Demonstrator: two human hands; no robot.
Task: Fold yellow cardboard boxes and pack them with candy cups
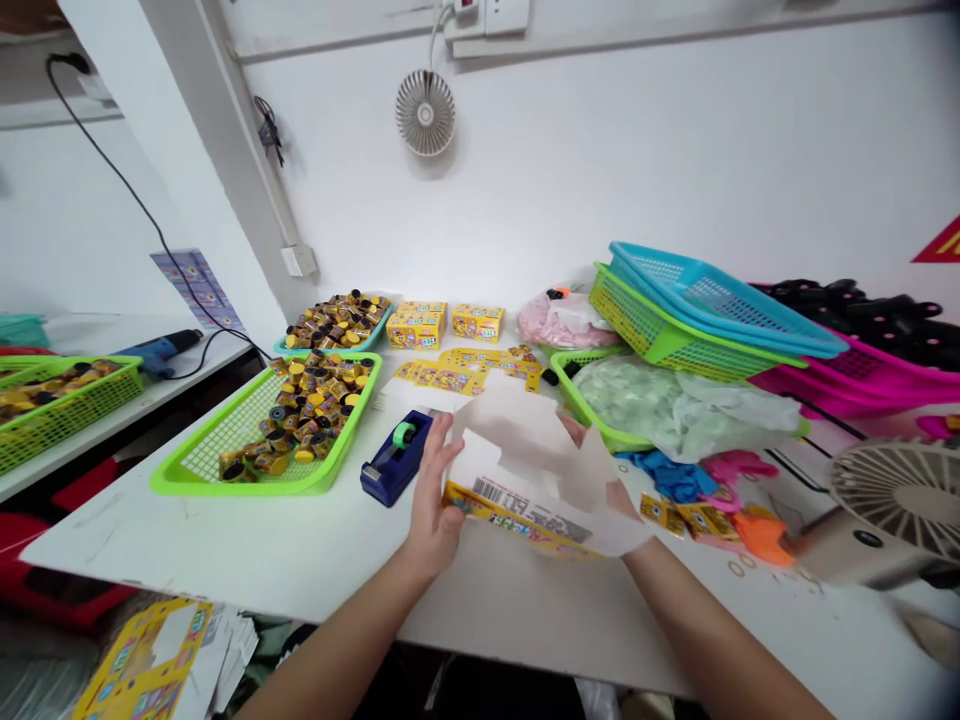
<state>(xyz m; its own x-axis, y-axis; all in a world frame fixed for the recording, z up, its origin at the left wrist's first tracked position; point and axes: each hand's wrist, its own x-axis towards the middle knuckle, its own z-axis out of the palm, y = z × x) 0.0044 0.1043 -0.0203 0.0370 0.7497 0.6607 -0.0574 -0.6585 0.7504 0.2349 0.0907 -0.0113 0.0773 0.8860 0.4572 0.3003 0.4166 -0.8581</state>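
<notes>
Now my left hand (435, 500) is closed on the left edge of an unfolded carton (525, 465), with the fingers curled over its white inner side. The carton is held just above the near middle of the bench (300, 550), white side toward me, and its yellow printed face with a barcode shows along the lower edge. My right hand (615, 495) is at the right part of the carton and touches it, but the cardboard hides most of it, so I cannot tell how far it is closed.

Just left of my left hand stands a dark blue tape dispenser (394, 460) with a green roll. Further left lies a green tray (247, 470) with many small yellow and black pieces in it. Behind it, far on the bench, is a teal tray (337, 320) with the same pieces, and beside that some folded yellow boxes (416, 325). Between these boxes and my hands lie flat yellow cartons (465, 370).

To the right, a green basket (577, 400) holds pale green bags, and a blue basket (720, 300) is stacked in another green one behind it. A small fan (892, 500) lies at the near right.
</notes>
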